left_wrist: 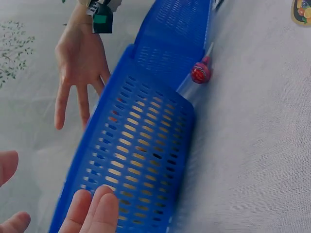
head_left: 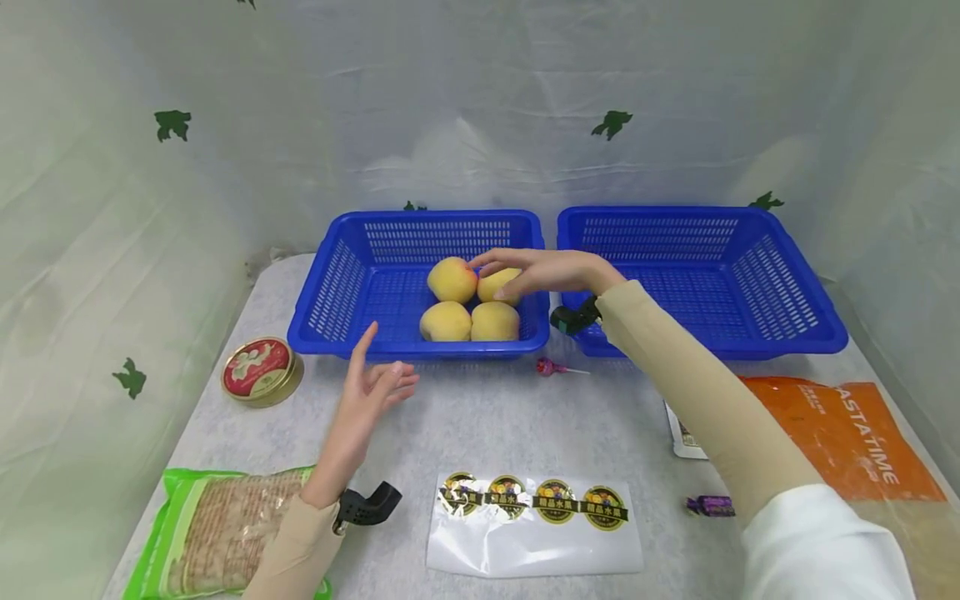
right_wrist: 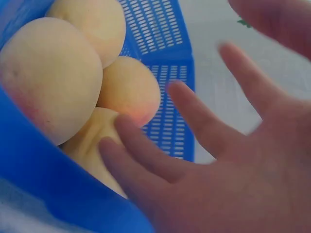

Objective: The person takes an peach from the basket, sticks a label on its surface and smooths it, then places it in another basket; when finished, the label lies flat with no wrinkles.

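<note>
Several yellow peaches with a red blush (head_left: pixel 446 322) sit together in the right half of the left blue basket (head_left: pixel 360 343). My right hand (head_left: pixel 543 271) hovers over the back right peach (right_wrist: pixel 129 90), its fingers spread apart in the right wrist view and holding nothing. My left hand (head_left: pixel 367 396) is in front of the basket's front left wall, fingers extended and thumb apart, with nothing in it. In the left wrist view the left fingers (left_wrist: pixel 104 211) overlap the slotted basket wall, and the peaches show only through its slots.
A second blue basket (head_left: pixel 720 340) stands on the right. On the table are a lollipop (head_left: pixel 546 367), a sheet of round fruit stickers (head_left: pixel 536 546), a red-and-gold tin (head_left: pixel 262 371), a green-edged bag (head_left: pixel 232 525), an orange bag (head_left: pixel 840 433) and a small purple-wrapped item (head_left: pixel 711 506).
</note>
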